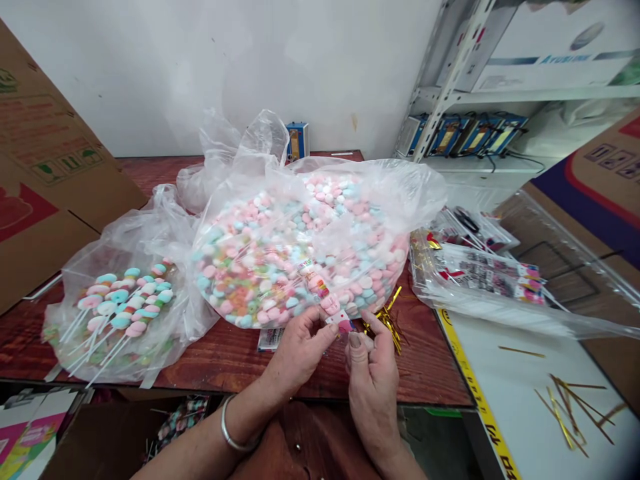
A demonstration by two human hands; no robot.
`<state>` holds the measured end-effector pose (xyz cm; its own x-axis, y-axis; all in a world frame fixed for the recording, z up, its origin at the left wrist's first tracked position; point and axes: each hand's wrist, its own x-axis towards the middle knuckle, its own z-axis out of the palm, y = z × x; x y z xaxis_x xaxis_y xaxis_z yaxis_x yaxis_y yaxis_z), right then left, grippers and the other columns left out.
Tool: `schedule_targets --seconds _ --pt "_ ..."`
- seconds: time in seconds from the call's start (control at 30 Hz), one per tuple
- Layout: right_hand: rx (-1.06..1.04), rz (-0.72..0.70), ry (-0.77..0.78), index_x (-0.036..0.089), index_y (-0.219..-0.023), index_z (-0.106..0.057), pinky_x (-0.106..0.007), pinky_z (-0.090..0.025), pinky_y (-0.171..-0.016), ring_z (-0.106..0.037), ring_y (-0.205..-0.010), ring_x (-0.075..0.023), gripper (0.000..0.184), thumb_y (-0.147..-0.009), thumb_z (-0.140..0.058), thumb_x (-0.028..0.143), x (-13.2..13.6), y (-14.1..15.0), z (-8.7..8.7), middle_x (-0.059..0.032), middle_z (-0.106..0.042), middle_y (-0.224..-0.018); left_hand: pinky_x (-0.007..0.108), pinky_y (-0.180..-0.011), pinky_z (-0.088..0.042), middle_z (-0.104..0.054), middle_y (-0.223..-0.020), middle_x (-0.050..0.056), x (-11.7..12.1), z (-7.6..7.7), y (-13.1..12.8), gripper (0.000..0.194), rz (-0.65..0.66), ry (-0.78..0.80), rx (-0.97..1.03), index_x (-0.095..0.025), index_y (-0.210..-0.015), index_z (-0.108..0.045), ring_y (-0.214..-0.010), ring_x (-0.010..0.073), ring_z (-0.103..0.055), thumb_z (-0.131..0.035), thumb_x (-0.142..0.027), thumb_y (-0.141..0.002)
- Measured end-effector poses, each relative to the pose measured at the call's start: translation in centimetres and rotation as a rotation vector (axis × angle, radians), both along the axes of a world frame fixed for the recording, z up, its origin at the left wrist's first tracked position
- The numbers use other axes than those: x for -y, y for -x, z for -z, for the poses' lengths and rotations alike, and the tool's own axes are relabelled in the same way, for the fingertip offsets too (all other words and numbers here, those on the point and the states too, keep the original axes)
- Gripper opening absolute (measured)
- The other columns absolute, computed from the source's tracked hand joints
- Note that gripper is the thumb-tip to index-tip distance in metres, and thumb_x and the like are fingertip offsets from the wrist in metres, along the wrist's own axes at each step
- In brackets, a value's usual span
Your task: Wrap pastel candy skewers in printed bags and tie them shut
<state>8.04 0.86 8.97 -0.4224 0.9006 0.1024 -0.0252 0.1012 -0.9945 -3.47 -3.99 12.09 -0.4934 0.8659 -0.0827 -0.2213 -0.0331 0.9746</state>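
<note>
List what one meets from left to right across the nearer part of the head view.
Marshmallow sticks → silver bangle → left hand → right hand → yellow strip → loose gold ties on the white surface.

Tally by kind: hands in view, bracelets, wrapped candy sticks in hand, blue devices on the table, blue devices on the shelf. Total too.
Hands (left hand, right hand): 2
Bracelet: 1
Wrapped candy stick: 1
Blue device on table: 1
Blue devices on shelf: 4
Total: 9

L wrist: plain silver-tone bangle (227, 427), open-ended, R wrist bare, brown garment (295, 443).
</note>
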Motion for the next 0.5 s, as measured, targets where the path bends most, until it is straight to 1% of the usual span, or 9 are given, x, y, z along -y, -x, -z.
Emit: schedule_targets --seconds 0.03,0.07,0.13,0.2,0.23,0.27,0.33,0.4,0.5 --pt "0.030 -0.009 -0.003 0.018 -0.132 -0.052 -0.031 -0.051 -0.079 -0.066 -0.086 -0.0188 0.041 -0.098 -0.054 0.040 -0.17 0.00 -0.23 -0.0057 -0.071 -0.093 0.031 -0.086 -0.045 -0.070 -0.088 0.005 0.07 0.10 0.01 0.019 0.003 -0.003 -0.025 -0.019 -0.085 -0.073 -0.087 0.0209 -0.060 -0.071 -0.038 -0.084" --pt "0.052 -0.024 -0.002 0.018 -0.126 -0.057 -0.031 -0.051 -0.081 -0.065 -0.088 -0.0194 0.038 -0.096 -0.055 0.042 -0.32 0.00 -0.42 -0.0055 -0.071 -0.093 0.030 -0.085 -0.045 -0.069 -0.088 0.004 0.14 0.21 -0.02 0.019 0.011 -0.011 -0.039 -0.019 -0.083 -0.073 -0.087 0.0203 -0.059 -0.071 -0.037 -0.084" --pt "0.049 -0.062 0.009 0.019 -0.107 -0.066 -0.030 -0.050 -0.080 -0.063 -0.086 -0.0188 0.030 -0.095 -0.056 0.045 -0.55 -0.01 -0.53 -0.0039 -0.069 -0.089 0.030 -0.086 -0.044 -0.069 -0.088 0.004 0.17 0.39 -0.15 0.018 0.038 -0.038 -0.012 -0.019 -0.083 -0.073 -0.088 0.0195 -0.058 -0.070 -0.036 -0.085" --pt "-0.009 -0.079 0.076 0.020 -0.095 -0.067 -0.025 -0.046 -0.066 -0.057 -0.070 -0.0147 0.029 -0.096 -0.055 0.046 -0.60 -0.04 -0.28 0.0007 -0.061 -0.075 0.029 -0.085 -0.044 -0.069 -0.087 0.004 0.03 0.51 -0.34 0.018 0.056 -0.046 0.090 -0.018 -0.086 -0.074 -0.087 0.0187 -0.059 -0.072 -0.036 -0.084" --pt "-0.044 -0.087 0.132 0.020 -0.093 -0.066 -0.023 -0.042 -0.057 -0.050 -0.062 -0.0124 0.029 -0.096 -0.056 0.046 -0.57 -0.05 -0.12 0.0034 -0.054 -0.068 0.029 -0.084 -0.044 -0.069 -0.085 0.004 -0.09 0.56 -0.41 0.019 0.044 -0.044 0.155 -0.018 -0.087 -0.075 -0.085 0.0179 -0.059 -0.074 -0.036 -0.082" --pt "-0.085 -0.106 0.194 0.020 -0.092 -0.065 -0.022 -0.036 -0.051 -0.043 -0.056 -0.0107 0.028 -0.095 -0.057 0.047 -0.52 -0.05 0.02 0.0058 -0.047 -0.062 0.028 -0.083 -0.045 -0.069 -0.084 0.003 -0.21 0.60 -0.44 0.019 0.016 -0.041 0.220 -0.018 -0.087 -0.075 -0.083 0.0170 -0.059 -0.078 -0.035 -0.079" --pt "-0.189 -0.178 0.338 0.019 -0.086 -0.062 -0.021 -0.027 -0.046 -0.033 -0.049 -0.0084 0.029 -0.093 -0.061 0.048 -0.46 -0.04 0.07 0.0089 -0.037 -0.057 0.027 -0.080 -0.044 -0.070 -0.082 0.003 -0.40 0.64 -0.35 0.023 -0.048 -0.033 0.324 -0.018 -0.085 -0.076 -0.080 0.0156 -0.059 -0.086 -0.032 -0.069" --pt "-0.293 -0.293 0.531 0.019 -0.080 -0.059 -0.020 -0.027 -0.046 -0.025 -0.045 -0.0063 0.031 -0.089 -0.067 0.048 -0.55 -0.04 -0.21 0.0112 -0.032 -0.053 0.027 -0.079 -0.044 -0.070 -0.081 0.003 -0.38 0.61 -0.10 0.026 -0.064 -0.019 0.395 -0.017 -0.081 -0.077 -0.078 0.0147 -0.059 -0.090 -0.028 -0.062" --pt "-0.389 -0.483 0.832 0.019 -0.076 -0.057 -0.019 -0.028 -0.045 -0.013 -0.040 -0.0034 0.032 -0.084 -0.074 0.044 -0.93 -0.16 -0.71 0.0154 -0.025 -0.047 0.027 -0.076 -0.045 -0.071 -0.079 0.005 -0.03 0.52 0.30 0.026 0.041 0.021 0.463 -0.015 -0.082 -0.079 -0.070 0.0126 -0.057 -0.089 -0.030 -0.064"
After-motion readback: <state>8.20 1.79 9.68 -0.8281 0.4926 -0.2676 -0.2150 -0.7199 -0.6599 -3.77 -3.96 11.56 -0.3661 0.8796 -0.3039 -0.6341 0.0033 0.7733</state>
